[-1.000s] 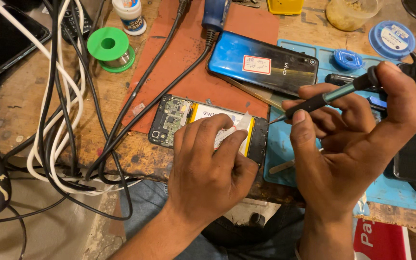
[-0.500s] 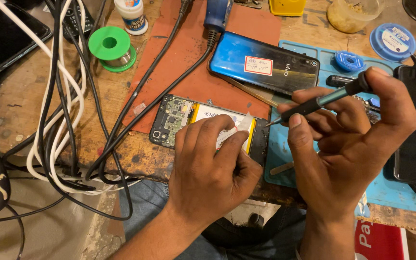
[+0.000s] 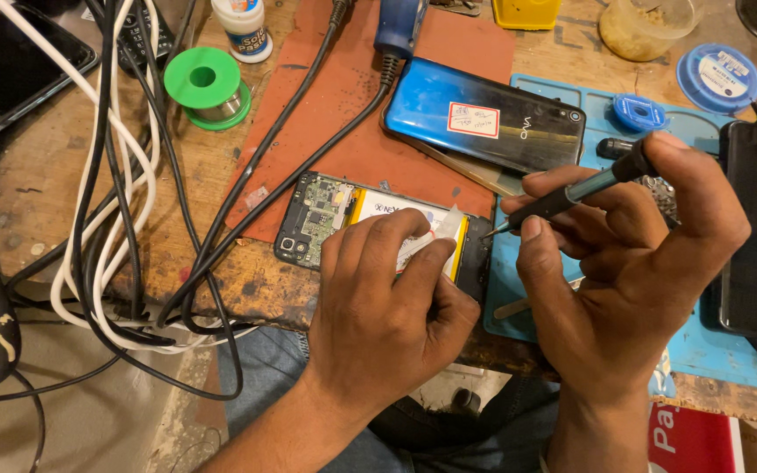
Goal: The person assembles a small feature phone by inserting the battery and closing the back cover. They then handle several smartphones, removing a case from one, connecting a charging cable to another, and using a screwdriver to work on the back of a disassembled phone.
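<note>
Opened phone (image 3: pixel 326 215) under left hand (image 3: pixel 387 307) (fingers pressing); right hand (image 3: pixel 633 263) gripping screwdriver (image 3: pixel 571 194).

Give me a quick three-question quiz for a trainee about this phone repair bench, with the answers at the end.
1. True or false: the left hand rests on the opened phone.
2. What does the right hand hold? A) a screwdriver B) a brush C) a green spool
3. Fill in: the blue back cover lies partly on the ______ mat, beyond the opened phone.

Key: 1. True. 2. A; its tip points at the phone's right end. 3. Red-brown.
</note>
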The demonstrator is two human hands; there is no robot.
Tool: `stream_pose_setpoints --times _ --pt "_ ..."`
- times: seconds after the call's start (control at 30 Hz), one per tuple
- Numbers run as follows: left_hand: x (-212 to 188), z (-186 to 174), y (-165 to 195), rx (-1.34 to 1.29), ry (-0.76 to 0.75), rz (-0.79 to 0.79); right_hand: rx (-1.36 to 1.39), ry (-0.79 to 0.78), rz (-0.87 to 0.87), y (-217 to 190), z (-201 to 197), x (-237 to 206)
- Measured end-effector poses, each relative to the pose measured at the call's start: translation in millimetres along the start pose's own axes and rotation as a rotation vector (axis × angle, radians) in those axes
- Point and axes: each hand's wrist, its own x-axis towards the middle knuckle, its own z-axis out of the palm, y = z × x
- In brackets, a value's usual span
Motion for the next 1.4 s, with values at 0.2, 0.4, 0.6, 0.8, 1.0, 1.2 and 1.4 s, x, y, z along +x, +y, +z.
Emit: stream_pose_setpoints --times 0.2,0.4,0.6,0.8,1.0,1.2,1.4 --pt "1 0 0 0.003 0.003 0.004 -0.008 -0.01 -0.015 -2 1 2" --pt "1 0 0 0.006 0.001 0.003 -0.096 -0.032 -0.066 -1 -1 5" --pt "0 2 0 0.019 0.021 -0.004 -0.179 0.072 -0.145 8 1 2" --pt "1 1 1 0.024 0.023 -0.001 -0.047 0.047 -0.111 12 -6 -2" --pt "0 1 1 0.027 0.023 0.006 -0.138 0.097 -0.099 15 -5 -3" --pt "0 1 1 0.022 0.016 -0.01 -0.047 0.057 -0.079 10 -3 2" --pt "0 2 0 0.018 0.009 -0.002 -0.082 0.096 -0.088 15 -6 4"
